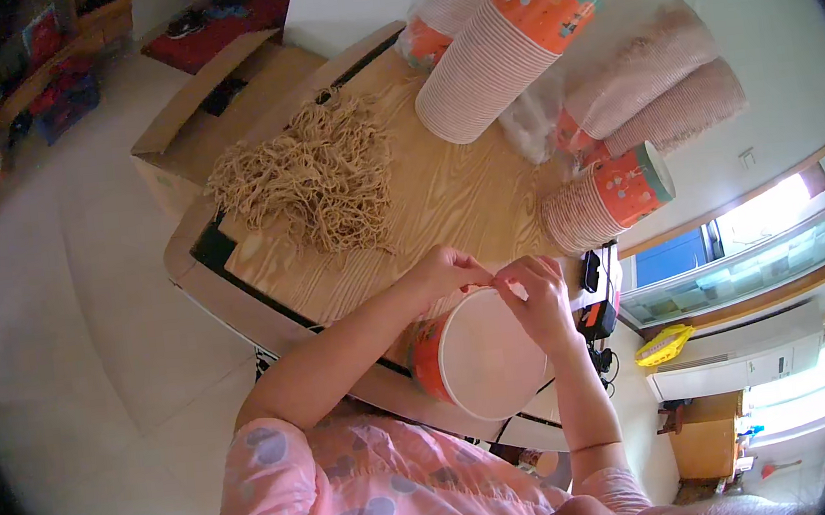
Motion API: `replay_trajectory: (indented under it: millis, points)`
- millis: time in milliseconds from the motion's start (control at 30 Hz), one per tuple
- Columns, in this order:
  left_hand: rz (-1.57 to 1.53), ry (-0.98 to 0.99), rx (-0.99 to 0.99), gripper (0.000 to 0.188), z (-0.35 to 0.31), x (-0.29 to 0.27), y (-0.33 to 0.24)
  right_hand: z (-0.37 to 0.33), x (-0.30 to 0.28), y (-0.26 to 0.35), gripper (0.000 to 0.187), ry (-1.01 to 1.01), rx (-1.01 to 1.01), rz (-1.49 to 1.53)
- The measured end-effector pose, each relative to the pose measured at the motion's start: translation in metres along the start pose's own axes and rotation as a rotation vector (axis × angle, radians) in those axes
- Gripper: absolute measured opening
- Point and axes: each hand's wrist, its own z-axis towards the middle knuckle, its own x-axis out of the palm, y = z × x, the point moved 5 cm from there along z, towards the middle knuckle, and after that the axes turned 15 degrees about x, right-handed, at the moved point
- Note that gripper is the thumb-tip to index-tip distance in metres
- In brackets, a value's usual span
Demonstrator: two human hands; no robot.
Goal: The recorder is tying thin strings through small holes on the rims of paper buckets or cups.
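Note:
An orange paper bucket (428, 361) with a pale round face and white rim (448, 379) rests against the table edge in front of my body. Above its far edge, my left hand (452, 271) has its thumb and fingers pinched together. My right hand (534, 290) meets it there, also pinching, with the fingertips of both nearly touching. Whatever is between the fingers is too small to make out. Beyond the left hand, a tangled heap of tan string (319, 177) lies on the wooden tabletop (452, 198).
A tall stack of paper buckets (488, 69) stands at the far side, and a shorter stack (579, 215) sits to the right. Plastic-wrapped stacks (640, 78) lie behind. An open cardboard box (259, 88) adjoins the table's far left. Small black items (591, 274) lie near my right hand.

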Motion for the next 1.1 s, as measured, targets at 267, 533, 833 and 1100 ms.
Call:
replay_trajectory:
  millis: [267,533,833,1100]
  points:
    - [-0.023,0.030,0.062,0.019,0.001,-0.001,0.002,0.003,0.004,-0.016,0.010,0.143,0.267,0.239]
    - [0.051,-0.057,0.024,0.017,-0.004,0.000,-0.012,0.003,0.018,-0.028,0.009,0.190,0.363,0.321]
    - [0.007,-0.049,0.057,0.016,-0.003,0.000,-0.012,0.003,0.016,-0.028,0.008,0.188,0.375,0.324]
    - [0.121,-0.060,0.117,0.015,-0.002,-0.002,-0.017,0.004,0.021,-0.037,0.009,0.154,0.373,0.358]
